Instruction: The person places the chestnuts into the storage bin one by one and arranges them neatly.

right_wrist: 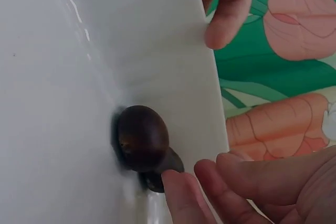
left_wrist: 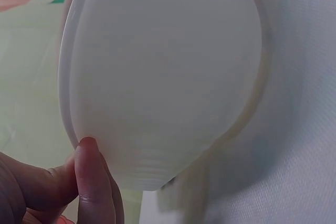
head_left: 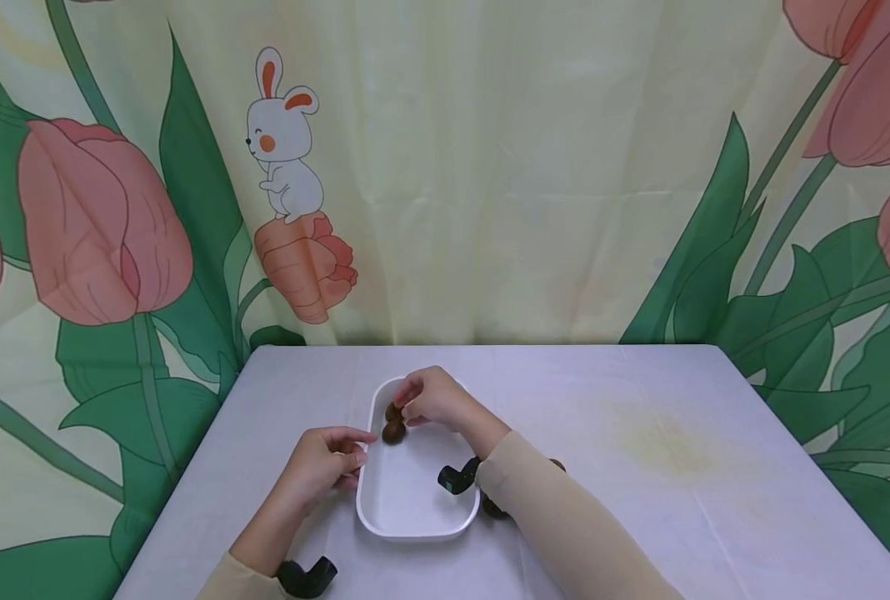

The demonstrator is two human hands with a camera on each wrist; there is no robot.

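A white rounded rectangular tray point(head_left: 418, 532) sits on the table. Two glossy brown chestnuts lie side by side against its left wall: the nearer chestnut point(head_left: 394, 432) shows whole, while the farther chestnut point(right_wrist: 163, 174) is partly hidden. My left hand point(head_left: 323, 467) pinches the tray's left rim, one fingertip point(left_wrist: 90, 148) against the outer wall. Over the tray's far left part, my right hand point(head_left: 437, 402) has its fingertips at the farther chestnut. Thumb and fingers are spread apart there, with nothing seen between them; whether a fingertip touches the chestnut is hard to tell.
Beside the tray's right edge, a dark brown round thing point(head_left: 493, 507) is partly covered by my right sleeve. Another brown piece point(head_left: 557, 464) peeks out beyond that sleeve. Black wrist cameras hang at both wrists. A printed curtain point(head_left: 490, 208) stands behind the white-clothed table point(head_left: 602, 392).
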